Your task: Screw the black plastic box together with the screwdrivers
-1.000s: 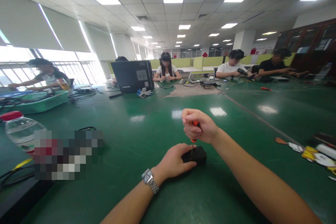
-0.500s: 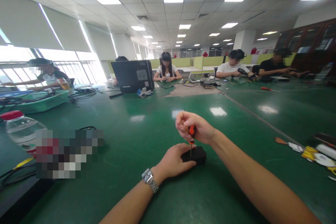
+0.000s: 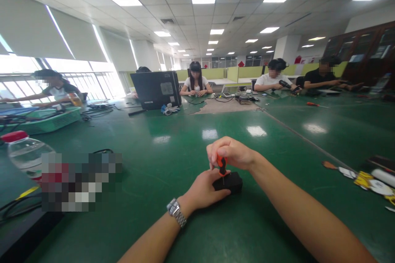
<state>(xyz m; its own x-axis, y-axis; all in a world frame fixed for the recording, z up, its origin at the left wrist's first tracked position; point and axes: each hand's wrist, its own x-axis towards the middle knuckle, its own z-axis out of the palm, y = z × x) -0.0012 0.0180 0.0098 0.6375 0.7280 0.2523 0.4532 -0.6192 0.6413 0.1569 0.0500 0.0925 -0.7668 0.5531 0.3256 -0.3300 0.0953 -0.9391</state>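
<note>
A small black box-shaped block (image 3: 233,182) lies on the green tabletop (image 3: 148,152) in front of me. My left hand (image 3: 202,191) grips its left end, thumb along the near side and fingers behind. Above it, my right hand (image 3: 233,153) is closed around the top of a screwdriver (image 3: 222,166) with an orange and black handle. The screwdriver stands nearly upright, its thin shaft reaching down to the top of the block. Where exactly the tip sits is too small to tell.
At left are a bottle with a red cap (image 3: 26,154), cables and a green basket (image 3: 58,121). A black computer case (image 3: 156,90) and gloves (image 3: 169,109) stand farther back. Another screwdriver (image 3: 316,104) lies far right. Several people sit around the table.
My right hand and the screwdriver have come down a little, and the grip on the handle has turned. The left hand and the block have stayed in place.
</note>
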